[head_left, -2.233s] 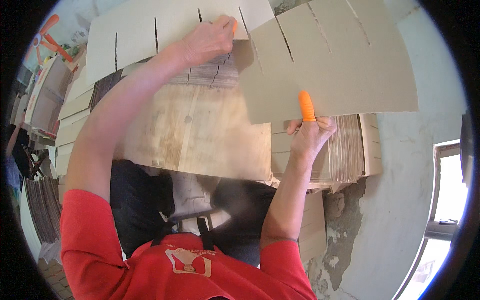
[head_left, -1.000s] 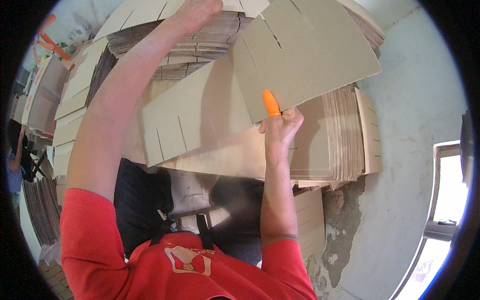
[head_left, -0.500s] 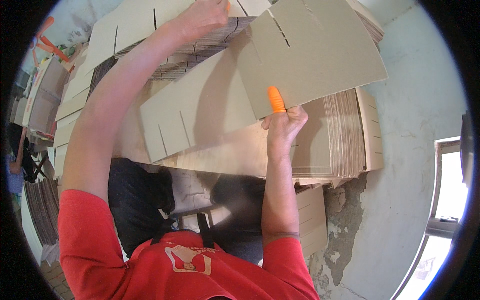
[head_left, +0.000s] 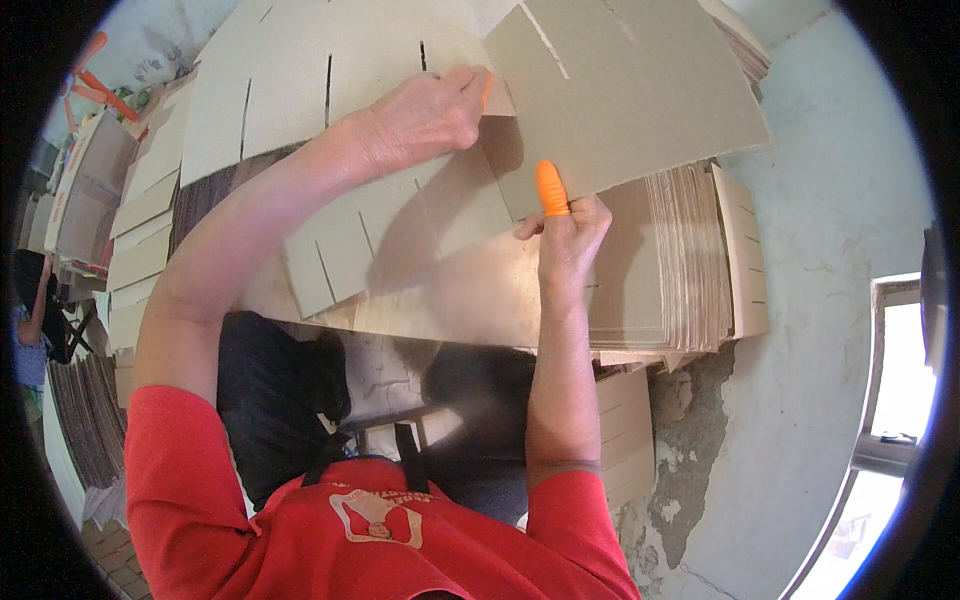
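The relation that matters is where your two sheets meet: a pale rectangular cardboard sheet (head_left: 290,65) with dark slits fills the upper left and upper centre, and a grey-brown cardboard sheet (head_left: 640,100), also slit, tilts across the upper right. The pale sheet's right corner seems to lap over the grey-brown sheet's left edge, just above the middle of the frame; whether they touch there, you cannot tell.

Your left hand (head_left: 430,112) is the nearer to that corner. Its grip is closed, curled fingers pinching the pale sheet's lower edge near its right end, so most of the sheet stretches up and left from the knuckles, its slits running roughly up the frame. Your right hand (head_left: 575,232), lower and right of centre, has a closed grip on the grey-brown sheet near its lower-left corner, the orange ribbed thumb cover (head_left: 551,190) flat on the face. That sheet extends up and right from you; its top leaves the frame, so its long axis is unclear.

Below both, a third slit cardboard sheet (head_left: 405,215) lies slanted over the bare wooden counter (head_left: 490,290). A thick brown cardboard stack (head_left: 690,270) crowds your right hand's right side, with the pale wall (head_left: 820,250) beyond.
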`<state>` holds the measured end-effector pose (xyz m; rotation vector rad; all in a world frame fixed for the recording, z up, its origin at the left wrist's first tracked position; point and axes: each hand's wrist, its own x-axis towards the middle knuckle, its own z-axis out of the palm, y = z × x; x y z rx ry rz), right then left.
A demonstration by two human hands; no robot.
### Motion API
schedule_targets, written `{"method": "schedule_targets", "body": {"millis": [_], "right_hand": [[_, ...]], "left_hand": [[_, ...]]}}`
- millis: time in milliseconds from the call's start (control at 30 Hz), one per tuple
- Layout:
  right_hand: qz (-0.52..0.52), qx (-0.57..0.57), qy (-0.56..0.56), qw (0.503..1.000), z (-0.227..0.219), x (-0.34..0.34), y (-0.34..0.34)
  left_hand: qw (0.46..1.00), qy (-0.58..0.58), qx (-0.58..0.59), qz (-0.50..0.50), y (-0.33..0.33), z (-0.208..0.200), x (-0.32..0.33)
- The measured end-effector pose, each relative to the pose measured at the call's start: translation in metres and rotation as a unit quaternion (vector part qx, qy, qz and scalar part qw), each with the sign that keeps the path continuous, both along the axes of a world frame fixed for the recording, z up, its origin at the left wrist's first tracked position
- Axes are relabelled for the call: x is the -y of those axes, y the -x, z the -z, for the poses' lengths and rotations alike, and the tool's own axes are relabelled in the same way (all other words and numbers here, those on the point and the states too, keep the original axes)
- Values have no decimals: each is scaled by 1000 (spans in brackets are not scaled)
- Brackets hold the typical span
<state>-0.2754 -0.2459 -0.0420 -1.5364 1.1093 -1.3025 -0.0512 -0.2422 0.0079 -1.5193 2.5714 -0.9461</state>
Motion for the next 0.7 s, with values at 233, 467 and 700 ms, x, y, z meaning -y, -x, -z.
{"method": "schedule_targets", "body": {"millis": [233, 467, 700], "right_hand": [[41, -5, 82, 996, -36, -8, 16], [14, 58, 52, 997, -25, -7, 19], [28, -14, 113, 993, 9, -3, -6]], "left_hand": [[999, -3, 41, -5, 13, -3, -25], [1000, 11, 3, 3, 25, 26, -63], [989, -20, -113, 96, 56, 41, -88]]}}
